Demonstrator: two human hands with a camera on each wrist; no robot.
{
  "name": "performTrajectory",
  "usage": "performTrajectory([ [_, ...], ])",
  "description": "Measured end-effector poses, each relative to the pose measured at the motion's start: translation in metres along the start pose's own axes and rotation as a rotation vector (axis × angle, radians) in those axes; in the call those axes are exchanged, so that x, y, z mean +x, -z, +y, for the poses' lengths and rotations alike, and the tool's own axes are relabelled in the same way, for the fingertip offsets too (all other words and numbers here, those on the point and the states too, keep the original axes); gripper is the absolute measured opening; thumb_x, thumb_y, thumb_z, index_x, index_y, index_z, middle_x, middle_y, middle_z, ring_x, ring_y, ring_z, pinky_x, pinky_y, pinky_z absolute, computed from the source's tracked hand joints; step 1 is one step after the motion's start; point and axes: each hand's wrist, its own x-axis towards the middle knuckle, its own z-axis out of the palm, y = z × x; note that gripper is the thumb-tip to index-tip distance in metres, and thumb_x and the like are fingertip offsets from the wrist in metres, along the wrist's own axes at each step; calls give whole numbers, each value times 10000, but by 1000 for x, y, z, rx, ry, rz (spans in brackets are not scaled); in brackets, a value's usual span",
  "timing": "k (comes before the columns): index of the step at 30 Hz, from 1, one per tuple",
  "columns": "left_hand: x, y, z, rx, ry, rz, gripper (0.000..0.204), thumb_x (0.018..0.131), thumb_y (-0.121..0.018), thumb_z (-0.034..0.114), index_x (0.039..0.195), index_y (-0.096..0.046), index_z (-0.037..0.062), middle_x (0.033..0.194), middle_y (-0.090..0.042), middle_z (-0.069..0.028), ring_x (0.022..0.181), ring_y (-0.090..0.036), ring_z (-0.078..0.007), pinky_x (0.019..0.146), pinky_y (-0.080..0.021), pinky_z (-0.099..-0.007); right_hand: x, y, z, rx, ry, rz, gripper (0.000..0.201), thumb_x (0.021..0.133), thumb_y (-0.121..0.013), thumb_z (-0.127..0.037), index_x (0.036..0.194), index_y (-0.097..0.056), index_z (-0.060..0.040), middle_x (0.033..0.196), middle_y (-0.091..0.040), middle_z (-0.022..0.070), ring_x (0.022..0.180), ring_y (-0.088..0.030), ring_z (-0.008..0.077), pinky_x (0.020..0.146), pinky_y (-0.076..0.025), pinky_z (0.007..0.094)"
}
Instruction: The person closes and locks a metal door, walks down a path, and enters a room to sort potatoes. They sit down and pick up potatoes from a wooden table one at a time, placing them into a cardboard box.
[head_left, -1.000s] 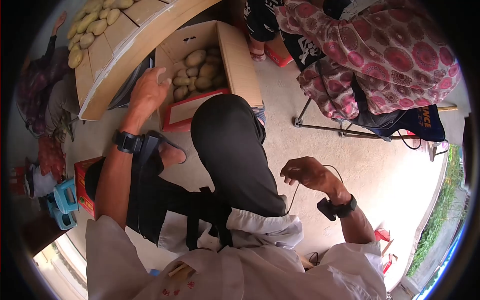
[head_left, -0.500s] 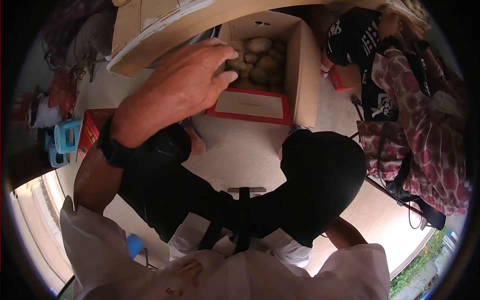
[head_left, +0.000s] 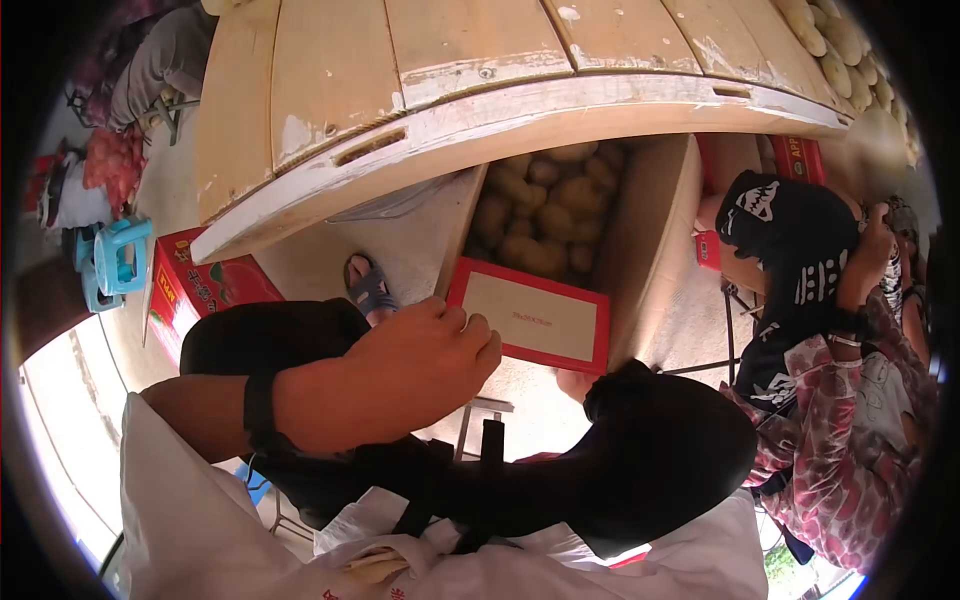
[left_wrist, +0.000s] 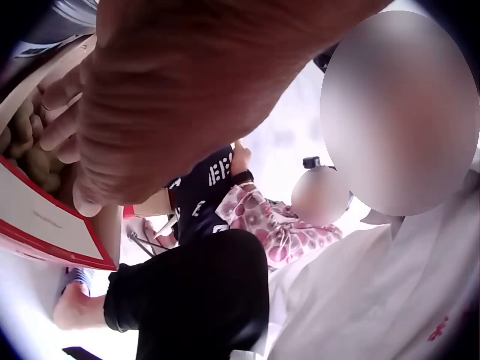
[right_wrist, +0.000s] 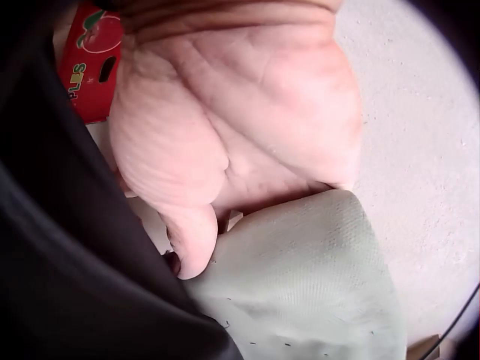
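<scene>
My left hand (head_left: 390, 375) hangs over my lap, fingers loosely bent and holding nothing. It is just short of the red-edged flap (head_left: 530, 318) of a cardboard box (head_left: 650, 250) filled with potatoes (head_left: 550, 215). The left wrist view shows the same hand (left_wrist: 172, 97) beside the box. In the head view my right hand is hidden below my right thigh. The right wrist view has my right hand (right_wrist: 240, 112) gripping a pale green, fine-textured stool seat (right_wrist: 300, 277); its thumb lies along the edge and the other fingers go out of sight behind it.
A wooden table (head_left: 480, 40) juts over the box, with more potatoes (head_left: 850, 50) at its right end. At the left stand a red carton (head_left: 220, 290) and blue plastic stools (head_left: 115, 260). Another person in a patterned sleeve (head_left: 840, 440) sits close on the right.
The view and my body have shifted nearer to the table and box. My left hand has dropped from beside the box to over my lap. My right hand has gone out of the head view.
</scene>
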Motion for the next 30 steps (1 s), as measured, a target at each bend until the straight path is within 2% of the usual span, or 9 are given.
performTrajectory([
  [4, 5, -26, -14, -62, -41, -24, 441, 781, -676, 77, 1196, -585, -42, 1007, -624, -123, 951, -651, -263, 821, -492, -381, 1, -25, -1, -40, -72, 20, 431, 957, -491, 40, 1364, -400, -70, 892, -667, 188, 780, -698, 375, 596, -533, 412],
  [5, 4, -36, -18, -99, -69, 174, 194, 754, -677, 43, 935, -619, 3, 879, -640, -108, 845, -671, -279, 756, -516, -388, 4, -43, 5, -130, -66, 27, 427, 958, -507, 18, 1363, -395, -62, 915, -670, 188, 792, -697, 370, 624, -543, 410],
  [10, -1, -67, -42, -40, -71, 89, 70, 801, -642, 77, 837, -615, 22, 827, -633, -120, 838, -665, -311, 757, -513, -427, -21, -27, -27, 124, -187, 13, 321, 958, -528, -66, 1272, -462, -57, 915, -680, 157, 815, -693, 316, 637, -522, 374],
  [13, 5, -56, -49, 76, -101, 165, 70, 821, -644, 103, 849, -625, 41, 818, -630, -107, 832, -660, -319, 752, -508, -437, -106, 18, -77, 485, -327, -206, 270, 957, -540, -117, 1217, -502, -54, 915, -685, 139, 828, -690, 283, 645, -510, 353],
  [18, 6, -22, -34, 181, -136, 202, 171, 877, -647, 151, 1016, -661, 53, 885, -638, -113, 857, -644, -324, 737, -508, -433, -362, 117, -159, 1016, -596, -773, 228, 957, -560, -201, 1126, -569, -49, 915, -695, 108, 851, -686, 229, 657, -489, 317],
  [22, -3, 19, 5, 78, -148, 446, 160, 912, -611, 147, 1033, -663, 55, 908, -663, -111, 861, -654, -338, 750, -515, -465, -462, 183, -142, 1403, -737, -907, 249, 956, -577, -269, 1053, -623, -45, 915, -702, 83, 869, -683, 186, 668, -472, 289],
  [23, -3, 29, 10, 68, -135, 451, 242, 938, -620, 153, 1154, -670, 57, 936, -667, -117, 858, -650, -337, 764, -520, -447, -462, 201, -128, 1494, -749, -925, 260, 956, -581, -286, 1035, -636, -44, 915, -704, 77, 874, -682, 175, 670, -468, 282],
  [26, 2, 19, 2, 40, -120, 682, 233, 950, -607, 143, 1159, -670, 63, 944, -673, -119, 861, -658, -332, 768, -528, -441, -426, 253, -90, 1646, -779, -826, 308, 956, -593, -336, 980, -676, -41, 915, -710, 58, 888, -679, 143, 678, -456, 261],
  [30, 2, 18, 1, 107, -115, 654, 200, 928, -624, 115, 1115, -677, 66, 925, -686, -98, 843, -677, -311, 724, -557, -407, -365, 323, -70, 1456, -792, -266, 160, 928, -541, -148, 1005, -651, -60, 935, -689, 24, 805, -648, 109, 651, -438, 248],
])
